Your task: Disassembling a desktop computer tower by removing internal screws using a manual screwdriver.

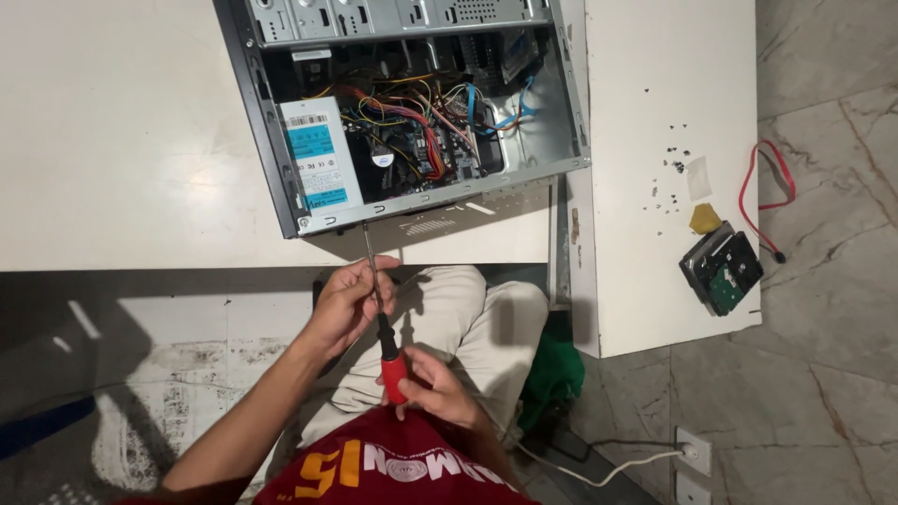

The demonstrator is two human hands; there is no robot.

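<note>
An open desktop computer case (pixel 281 150) lies on its side on a white table (pixel 122 140), showing a power supply with a blue label (pixel 321 154) and a tangle of coloured cables (pixel 421 126). I hold a screwdriver (pixel 382 323) with a red and black handle; its tip touches the near edge of the case. My right hand (pixel 432 383) grips the red handle. My left hand (pixel 351 299) pinches the metal shaft higher up.
A second white table (pixel 669 122) at the right carries several small screws (pixel 666 182), a yellow piece (pixel 704 219) and a hard drive (pixel 721 268) at its corner. A red cable (pixel 765 192) lies on the marble floor. A wall socket (pixel 693 454) with a white cord sits low right.
</note>
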